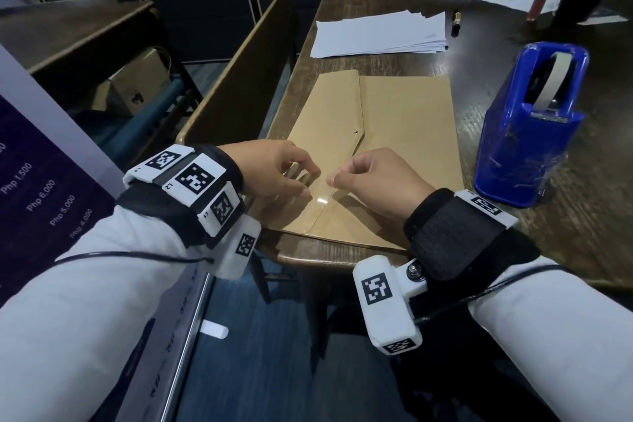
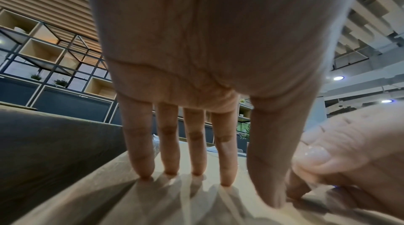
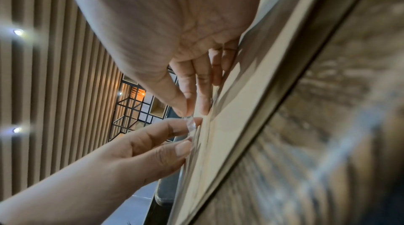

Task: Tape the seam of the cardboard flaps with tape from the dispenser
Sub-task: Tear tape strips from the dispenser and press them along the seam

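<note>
The dispenser [image 1: 527, 134] is standing just right of the cardboard [image 1: 404, 120], blocking that side; papers [image 1: 380, 34] are lying beyond, leaving bare table [image 1: 411, 65] between.

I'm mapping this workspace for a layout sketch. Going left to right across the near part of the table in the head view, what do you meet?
From the left: left hand → clear strip of tape → right hand → blue plastic tape dispenser.

Banner [image 1: 41, 164] reads "Php 1,500", apparently "6,000".
</note>
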A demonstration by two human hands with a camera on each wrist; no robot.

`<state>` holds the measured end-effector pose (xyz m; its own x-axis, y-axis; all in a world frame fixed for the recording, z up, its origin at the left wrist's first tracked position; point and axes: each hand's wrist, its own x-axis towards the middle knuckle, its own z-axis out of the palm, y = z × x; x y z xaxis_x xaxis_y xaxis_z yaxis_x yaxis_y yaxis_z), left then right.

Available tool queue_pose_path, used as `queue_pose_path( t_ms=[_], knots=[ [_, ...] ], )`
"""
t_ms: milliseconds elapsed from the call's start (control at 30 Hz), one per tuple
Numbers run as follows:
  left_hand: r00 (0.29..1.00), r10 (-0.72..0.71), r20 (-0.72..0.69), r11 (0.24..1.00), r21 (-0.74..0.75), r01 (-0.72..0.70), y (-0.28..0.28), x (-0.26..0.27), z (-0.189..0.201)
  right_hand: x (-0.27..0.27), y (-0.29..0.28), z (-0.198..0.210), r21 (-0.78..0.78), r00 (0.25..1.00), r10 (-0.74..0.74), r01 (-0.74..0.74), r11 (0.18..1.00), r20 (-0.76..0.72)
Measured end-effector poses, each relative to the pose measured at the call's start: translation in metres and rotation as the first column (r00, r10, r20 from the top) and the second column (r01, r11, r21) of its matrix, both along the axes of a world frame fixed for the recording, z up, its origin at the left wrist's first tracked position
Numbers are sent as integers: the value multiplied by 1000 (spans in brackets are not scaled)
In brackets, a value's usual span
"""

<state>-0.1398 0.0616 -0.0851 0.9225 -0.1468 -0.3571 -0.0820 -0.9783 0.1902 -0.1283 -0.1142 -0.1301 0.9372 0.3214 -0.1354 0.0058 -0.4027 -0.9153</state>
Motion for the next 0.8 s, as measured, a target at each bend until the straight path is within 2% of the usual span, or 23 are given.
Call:
queue_pose_path(
  t_ms=[267,800],
  knots=[
    [1000,1,-1,1000,6,-1,0,-1,-1,3,0,-5,-53,1000,16,-15,998,22],
    [999,15,-34,1000,-1,-15,-4,-3,1,10,2,-18,-64,999,24,-22,998,38]
  ],
)
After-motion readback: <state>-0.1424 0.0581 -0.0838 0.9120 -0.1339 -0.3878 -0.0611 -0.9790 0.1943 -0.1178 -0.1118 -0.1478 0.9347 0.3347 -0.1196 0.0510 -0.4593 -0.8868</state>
